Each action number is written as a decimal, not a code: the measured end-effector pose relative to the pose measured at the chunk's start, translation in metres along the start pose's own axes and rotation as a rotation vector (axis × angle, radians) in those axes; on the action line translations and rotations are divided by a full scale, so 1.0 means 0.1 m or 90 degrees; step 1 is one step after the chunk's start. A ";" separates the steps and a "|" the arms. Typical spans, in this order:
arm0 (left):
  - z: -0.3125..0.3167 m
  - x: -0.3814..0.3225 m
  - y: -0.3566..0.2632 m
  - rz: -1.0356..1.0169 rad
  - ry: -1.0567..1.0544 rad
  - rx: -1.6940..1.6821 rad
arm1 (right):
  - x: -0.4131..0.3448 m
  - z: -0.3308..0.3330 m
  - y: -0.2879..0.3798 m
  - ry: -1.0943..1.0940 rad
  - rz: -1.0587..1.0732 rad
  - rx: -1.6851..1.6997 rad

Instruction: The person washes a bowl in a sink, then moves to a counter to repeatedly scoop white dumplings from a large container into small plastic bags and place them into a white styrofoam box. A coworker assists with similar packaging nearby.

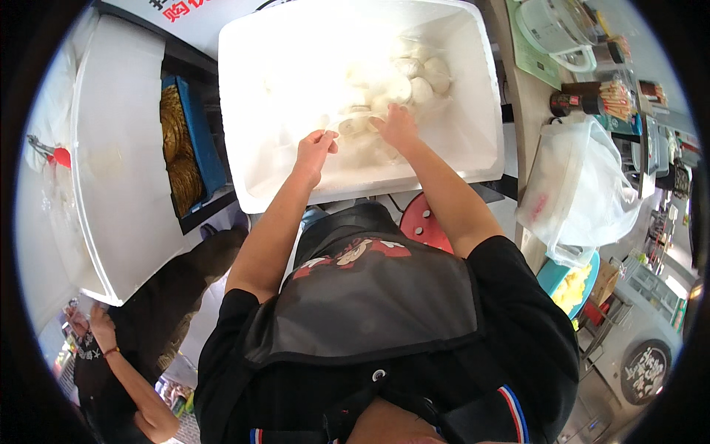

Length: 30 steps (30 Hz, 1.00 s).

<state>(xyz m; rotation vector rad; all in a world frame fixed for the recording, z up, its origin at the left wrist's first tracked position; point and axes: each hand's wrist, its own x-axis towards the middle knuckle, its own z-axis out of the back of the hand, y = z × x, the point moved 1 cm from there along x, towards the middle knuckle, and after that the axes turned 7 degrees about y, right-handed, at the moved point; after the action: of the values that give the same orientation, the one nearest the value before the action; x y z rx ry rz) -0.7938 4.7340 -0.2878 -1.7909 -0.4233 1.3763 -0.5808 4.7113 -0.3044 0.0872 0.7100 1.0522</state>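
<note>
A large white foam box (471, 139) stands before me, its left part washed out by glare. Inside, several pale round pieces that look like dough (421, 89) lie in clear plastic film (383, 147). My left hand (315, 152) is at the near middle of the box, thumb and fingers pinched together, apparently on an edge of the film. To its right, my right hand (398, 129) reaches over the pieces with thumb and fingers apart. Its fingertips are at the dough, and no piece is visibly lifted in it.
A counter along the right holds a glass pot (554, 28), a container of sticks (615, 100), a plastic-bagged tub (566, 183) and a turquoise basin (546, 272) of yellow food. Left are a white box (127, 139), a blue crate (197, 139) and another person (127, 338). A red stool (421, 222) stands below.
</note>
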 end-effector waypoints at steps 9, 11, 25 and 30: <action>0.10 -0.09 -0.03 -0.034 -0.034 -0.032 | 0.37 -0.14 -0.32 0.133 -0.084 -0.152; 0.12 -0.10 -0.10 -0.052 -0.025 -0.063 | 0.31 -0.01 -0.37 0.071 -0.037 -0.218; 0.02 -0.28 -1.03 -0.255 0.011 -0.283 | -0.48 0.42 -0.40 0.457 -0.090 0.620; 0.00 -0.35 -0.97 -0.213 -0.029 -0.242 | -0.73 0.71 -0.20 0.386 -0.141 0.700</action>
<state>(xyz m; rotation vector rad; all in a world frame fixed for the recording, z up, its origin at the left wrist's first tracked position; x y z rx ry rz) -0.7857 4.7685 -0.1913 -1.8792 -1.0165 1.1536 -0.5459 4.6600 -0.2211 0.6363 1.7528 0.3578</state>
